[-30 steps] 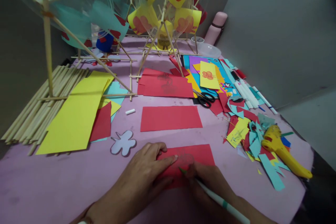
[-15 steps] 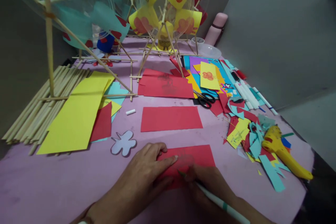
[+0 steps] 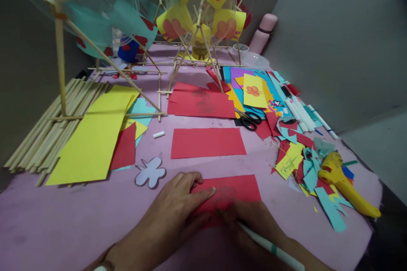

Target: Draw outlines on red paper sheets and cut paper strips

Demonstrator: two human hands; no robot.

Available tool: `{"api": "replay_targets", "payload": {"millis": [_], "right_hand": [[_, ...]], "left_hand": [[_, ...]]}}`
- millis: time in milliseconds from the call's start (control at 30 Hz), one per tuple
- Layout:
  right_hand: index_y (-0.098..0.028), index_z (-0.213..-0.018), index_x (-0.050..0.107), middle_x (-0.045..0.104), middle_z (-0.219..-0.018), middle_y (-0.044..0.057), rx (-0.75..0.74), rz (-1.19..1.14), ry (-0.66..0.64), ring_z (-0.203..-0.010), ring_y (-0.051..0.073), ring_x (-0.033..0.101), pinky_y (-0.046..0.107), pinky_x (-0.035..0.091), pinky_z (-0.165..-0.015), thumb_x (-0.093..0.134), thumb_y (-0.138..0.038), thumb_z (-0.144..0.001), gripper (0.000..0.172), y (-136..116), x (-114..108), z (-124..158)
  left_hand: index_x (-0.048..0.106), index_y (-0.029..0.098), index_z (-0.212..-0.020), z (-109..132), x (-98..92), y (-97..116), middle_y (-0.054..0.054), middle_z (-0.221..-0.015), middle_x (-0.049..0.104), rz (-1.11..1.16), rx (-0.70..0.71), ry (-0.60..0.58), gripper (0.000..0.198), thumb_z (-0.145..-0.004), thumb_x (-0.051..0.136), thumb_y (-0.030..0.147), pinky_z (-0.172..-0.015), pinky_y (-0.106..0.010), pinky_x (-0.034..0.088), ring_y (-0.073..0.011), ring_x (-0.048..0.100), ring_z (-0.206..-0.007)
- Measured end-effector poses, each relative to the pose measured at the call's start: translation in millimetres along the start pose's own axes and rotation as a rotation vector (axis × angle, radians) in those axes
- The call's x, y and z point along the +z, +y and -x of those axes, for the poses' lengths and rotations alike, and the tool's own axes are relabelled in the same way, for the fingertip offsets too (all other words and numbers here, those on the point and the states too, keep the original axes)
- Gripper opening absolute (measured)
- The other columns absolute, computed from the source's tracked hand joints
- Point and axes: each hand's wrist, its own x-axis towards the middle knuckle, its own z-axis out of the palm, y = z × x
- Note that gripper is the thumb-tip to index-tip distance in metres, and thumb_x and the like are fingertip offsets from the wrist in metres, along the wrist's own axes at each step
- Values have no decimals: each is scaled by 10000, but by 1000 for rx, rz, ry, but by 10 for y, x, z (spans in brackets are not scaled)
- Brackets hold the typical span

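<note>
A red paper rectangle (image 3: 241, 187) lies on the pink table (image 3: 63, 224) near the front edge, with faint drawn lines on it. My left hand (image 3: 173, 214) lies flat on its left part, fingers stretched out and pressing it down. My right hand (image 3: 254, 222) is closed around a white marker with a green band (image 3: 270, 247), its tip touching the red paper just right of my left fingers. A second red rectangle (image 3: 208, 142) lies just beyond. A white flower-shaped cutout (image 3: 150, 172) sits left of my left hand.
Yellow paper sheets (image 3: 92, 139) and a bundle of wooden sticks (image 3: 41, 135) lie at the left. Stick frames with paper panels (image 3: 197, 12) stand at the back. Scissors (image 3: 249, 119), markers (image 3: 299, 112), paper scraps (image 3: 302, 161) and a yellow glue gun (image 3: 345, 182) fill the right side.
The marker tip has shifted slightly down and left on the red paper. My left hand has stayed in place.
</note>
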Motion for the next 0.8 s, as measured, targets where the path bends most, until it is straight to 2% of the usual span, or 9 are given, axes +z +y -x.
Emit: {"api": "replay_targets", "payload": {"millis": [200, 300, 500, 800], "right_hand": [[-194, -656, 606, 682, -606, -8, 21, -15, -91, -526, 135, 627, 195, 436, -508, 472, -97, -712, 175, -24, -64, -9], [-192, -645, 612, 685, -606, -7, 31, -39, -66, -529, 139, 627, 202, 445, -513, 466, -79, -680, 188, -27, -56, -8], [-191, -595, 595, 630, -530, -27, 76, -78, -35, -446, 109, 555, 187, 399, -459, 455, -103, -722, 208, -57, -18, -3], [-195, -593, 577, 626, -552, -32, 93, -104, -7, -470, 103, 541, 179, 366, -451, 428, -62, -645, 206, -86, -58, 15]], "left_hand": [[555, 316, -1222, -3, -7, 5, -84, -1138, 543, -13, 4, 9, 410, -827, 643, 249, -797, -386, 469, -235, 512, -979], [555, 314, -1222, 0, -6, 4, -87, -1139, 540, -7, 8, 14, 404, -831, 640, 257, -795, -392, 469, -239, 508, -979], [545, 312, -1228, -6, -10, -1, -85, -1125, 532, 6, 7, -2, 396, -845, 624, 249, -790, -391, 463, -235, 504, -963], [556, 304, -1216, -18, -11, 13, -92, -1130, 529, 2, -4, -8, 387, -840, 626, 243, -795, -403, 455, -250, 504, -979]]}}
